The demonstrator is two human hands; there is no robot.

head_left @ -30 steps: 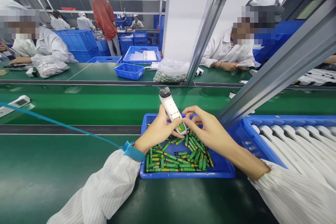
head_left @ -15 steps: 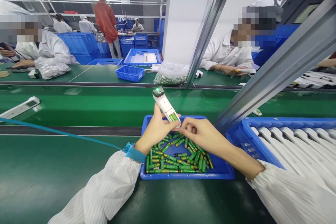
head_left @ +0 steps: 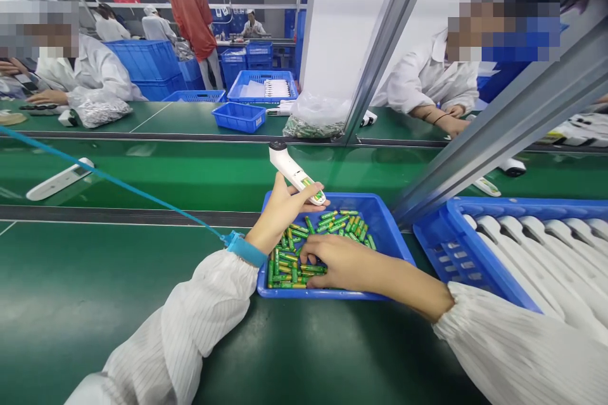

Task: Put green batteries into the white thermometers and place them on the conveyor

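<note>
My left hand (head_left: 280, 212) is closed around a white handheld thermometer (head_left: 288, 168) with a black-ended head. The thermometer is tilted, its head up and to the left. Green and gold batteries show in its uncovered battery compartment, near the thumb. Lower down, my right hand (head_left: 339, 261) reaches over the loose batteries (head_left: 287, 259) in a blue tray (head_left: 392, 228). Its thumb and curled fingers are apart, with batteries beneath and between them. Nothing is visibly gripped there, though the fingertips are partly hidden. A blue wrist strap (head_left: 247, 250) circles my left wrist.
A blue cord (head_left: 118, 180) runs from the strap to the left. On the right, a blue crate (head_left: 437, 247) holds several white thermometer bodies. A slanted metal post (head_left: 494, 107) rises beside it. Another thermometer (head_left: 59, 182) lies on the green belt (head_left: 190, 180). Co-workers sit across the belt.
My right hand has left the thermometer's battery compartment and moved down among the batteries in the tray. The thermometer has turned in my left hand. The camera view has shifted slightly.
</note>
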